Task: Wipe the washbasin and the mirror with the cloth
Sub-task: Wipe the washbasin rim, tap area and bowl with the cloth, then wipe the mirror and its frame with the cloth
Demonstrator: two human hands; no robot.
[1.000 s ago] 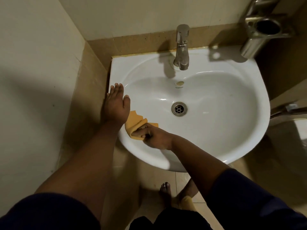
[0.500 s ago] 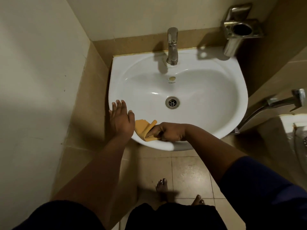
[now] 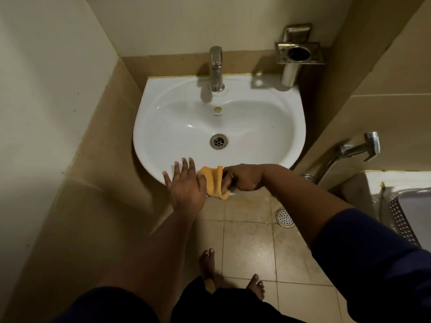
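Right hand (image 3: 242, 178) grips cloth (image 3: 213, 181) on washbasin (image 3: 256, 127) front rim (left hand (image 3: 187, 185) flat alongside).

washbasin (image 3: 256, 127): white, oval bowl, fixed to the wall, dry-looking, drain in the middle.
cloth (image 3: 213, 180): orange-yellow, bunched in folds, pressed on the front rim of the washbasin, its lower end hanging over the edge.

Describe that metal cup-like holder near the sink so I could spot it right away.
Start at the white washbasin and find the tap at its back edge. Right of the tap, fixed to the wall above the basin's rear right corner, is the steel holder. Unlike the tap, it has a square top plate with a dark round opening and a tube below.
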